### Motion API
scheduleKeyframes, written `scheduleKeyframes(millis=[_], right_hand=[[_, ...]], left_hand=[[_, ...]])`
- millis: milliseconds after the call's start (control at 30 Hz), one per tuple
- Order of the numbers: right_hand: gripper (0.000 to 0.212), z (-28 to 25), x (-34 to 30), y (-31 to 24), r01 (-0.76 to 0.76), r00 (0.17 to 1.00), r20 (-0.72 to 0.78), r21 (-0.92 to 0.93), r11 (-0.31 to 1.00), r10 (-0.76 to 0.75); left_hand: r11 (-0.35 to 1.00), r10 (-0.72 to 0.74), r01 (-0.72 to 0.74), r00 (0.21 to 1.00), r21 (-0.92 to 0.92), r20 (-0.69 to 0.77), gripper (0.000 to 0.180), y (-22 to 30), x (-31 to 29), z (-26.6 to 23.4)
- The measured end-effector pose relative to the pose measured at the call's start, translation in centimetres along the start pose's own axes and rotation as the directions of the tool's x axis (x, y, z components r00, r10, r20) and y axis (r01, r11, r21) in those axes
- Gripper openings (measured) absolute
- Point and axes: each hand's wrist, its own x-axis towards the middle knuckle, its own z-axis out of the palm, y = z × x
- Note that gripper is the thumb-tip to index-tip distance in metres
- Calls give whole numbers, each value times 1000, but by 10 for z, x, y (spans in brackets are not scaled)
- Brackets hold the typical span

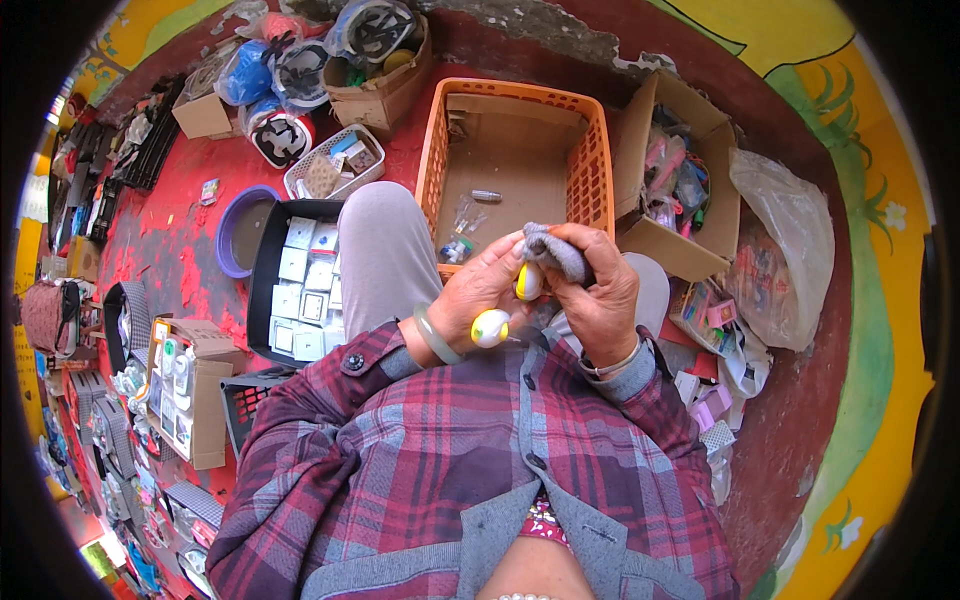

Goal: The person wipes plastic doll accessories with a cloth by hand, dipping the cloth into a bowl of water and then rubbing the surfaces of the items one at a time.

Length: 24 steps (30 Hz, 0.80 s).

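Note:
My left hand (468, 303) is closed around a small, rounded yellow-and-white plastic piece (528, 282). A second yellow-and-white piece (490, 328) hangs below the same hand; whether the two are joined cannot be seen. My right hand (607, 297) pinches a bunched grey cloth (556, 252), which touches the first piece and the left fingertips. Both hands meet over my lap, at the near edge of an orange plastic basket (606, 150). Inside the basket, on its cardboard lining, lie a silvery tube (486, 196) and several small clear-wrapped items (464, 218).
Left of my knee stand a black box (262, 290) of small white boxes, a purple basin (226, 232) and a white basket (372, 170). A cardboard box (722, 225) of colourful goods and a clear plastic bag (790, 260) are at right. More goods (180, 390) line the left.

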Motion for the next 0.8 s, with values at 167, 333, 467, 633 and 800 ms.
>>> scheduleKeyframes(millis=[167,333,467,633,800], right_hand=[[39,0,-10,-6,257,961,138,-123,959,-240],[42,-3,-8,-7,344,939,77,-156,926,-336],[44,-4,-11,-3,264,965,42,-121,957,-261],[43,-2,-12,-8,380,925,91,-142,914,-370],[44,-6,-13,-2,313,949,11,-145,939,-315]], left_hand=[[997,70,-78,916,-5,-394,38,-1,7,9],[999,44,-47,995,-28,-84,36,-1,1,0],[998,21,-21,1000,-64,-6,34,-4,0,-5],[997,38,-60,938,-53,-345,39,-4,4,15],[1000,26,-26,1000,-5,16,34,-5,-2,-2]])
